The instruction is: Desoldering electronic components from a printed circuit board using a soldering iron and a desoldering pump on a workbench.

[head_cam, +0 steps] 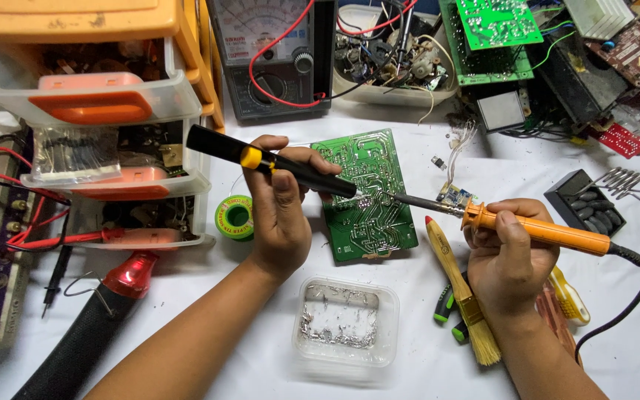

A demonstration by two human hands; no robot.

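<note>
Green circuit board [368, 196] flat on white bench [209, 296], centre. Clear tub [346, 322] with solder scraps at 6 o'clock. Right hand [509, 255] closed round orange soldering iron [535, 228], tip on board. Left hand [283, 211] closed round black desoldering pump [268, 161], nozzle beside tip. Desoldering midway, judging by scraps; many joints left.

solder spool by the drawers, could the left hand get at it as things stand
Probably not freely: the solder spool lies close beside the left hand with bare table between, but that hand's grip is full with the black desoldering pump.
</note>
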